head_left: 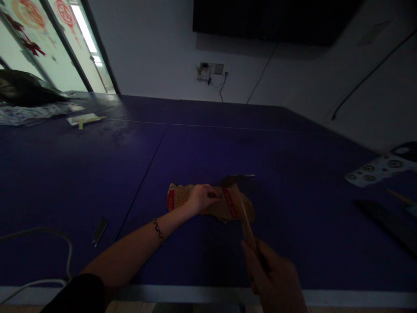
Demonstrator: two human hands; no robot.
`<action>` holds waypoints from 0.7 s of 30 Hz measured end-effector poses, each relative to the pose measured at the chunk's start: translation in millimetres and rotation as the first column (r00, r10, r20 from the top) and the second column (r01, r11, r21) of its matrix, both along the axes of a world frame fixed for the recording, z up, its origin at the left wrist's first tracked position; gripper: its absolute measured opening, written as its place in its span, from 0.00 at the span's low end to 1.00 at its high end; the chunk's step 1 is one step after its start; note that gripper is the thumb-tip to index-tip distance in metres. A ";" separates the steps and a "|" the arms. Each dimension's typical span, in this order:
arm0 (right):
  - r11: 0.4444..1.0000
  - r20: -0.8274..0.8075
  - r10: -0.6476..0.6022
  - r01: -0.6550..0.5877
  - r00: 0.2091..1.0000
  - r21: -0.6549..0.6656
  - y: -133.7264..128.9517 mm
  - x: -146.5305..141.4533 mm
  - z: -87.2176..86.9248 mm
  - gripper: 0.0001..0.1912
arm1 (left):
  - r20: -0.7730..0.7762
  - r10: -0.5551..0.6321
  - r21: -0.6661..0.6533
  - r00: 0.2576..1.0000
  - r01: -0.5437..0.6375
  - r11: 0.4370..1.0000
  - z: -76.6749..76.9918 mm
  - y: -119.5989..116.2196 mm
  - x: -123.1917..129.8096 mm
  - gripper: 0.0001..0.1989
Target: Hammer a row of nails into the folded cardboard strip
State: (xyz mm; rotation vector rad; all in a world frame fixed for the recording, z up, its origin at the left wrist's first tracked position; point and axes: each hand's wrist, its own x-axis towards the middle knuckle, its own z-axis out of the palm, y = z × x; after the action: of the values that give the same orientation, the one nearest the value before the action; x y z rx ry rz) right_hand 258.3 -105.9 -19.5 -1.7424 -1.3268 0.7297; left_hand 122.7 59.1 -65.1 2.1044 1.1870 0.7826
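My right hand [273, 274] grips the wooden handle of a hammer [245, 213]. Its dark head hovers over, or rests at, the far right end of a brown cardboard piece [180, 198] with red bands and printed dots; I cannot tell whether they touch. On that piece lies my left hand [202, 198], thumb and fingers pinched together over its middle. Whatever is between those fingertips is too small and dark to make out. The cardboard is flat on the blue table [202, 152], with ragged edges.
Several thin dark rods, perhaps nails [100, 230], lie at the left. A white cable [70, 252] loops at the near left corner. To the right are a dark flat strip [384, 219] and a white patterned object [371, 171]. A person's dark hair [29, 89] shows far left.
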 end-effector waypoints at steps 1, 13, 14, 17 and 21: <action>1.000 -0.085 -0.019 0.019 0.996 -0.007 1.4 1.3 1.3 0.17 | -0.013 0.003 0.008 1.000 -0.003 1.000 -0.1 -0.1 0.1 0.08; 0.998 -0.694 -0.034 -0.013 0.719 -0.062 29.3 33.5 -40.8 0.19 | -0.115 -0.005 0.002 0.993 0.005 1.000 2.6 0.1 0.9 0.09; 0.997 -0.700 -0.050 -0.010 0.712 -0.081 29.2 32.7 -43.8 0.19 | -0.118 -0.008 -0.002 0.993 0.008 1.000 3.1 -0.1 0.7 0.09; 0.991 -0.697 -0.094 0.003 0.711 -0.130 30.3 29.4 -47.2 0.21 | -0.133 -0.025 -0.009 0.991 0.024 1.000 6.0 -1.3 0.3 0.09; 0.981 -0.682 -0.137 0.004 0.718 -0.192 34.4 25.9 -42.8 0.24 | -0.129 -0.026 -0.017 0.991 0.024 1.000 9.6 -2.4 -0.1 0.09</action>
State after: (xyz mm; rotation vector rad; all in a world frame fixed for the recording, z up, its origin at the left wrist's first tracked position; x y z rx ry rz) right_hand 284.2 -71.5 -62.3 -1.4030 -0.6763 1.3326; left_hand 122.5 56.6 -55.5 2.1811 1.2268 0.6315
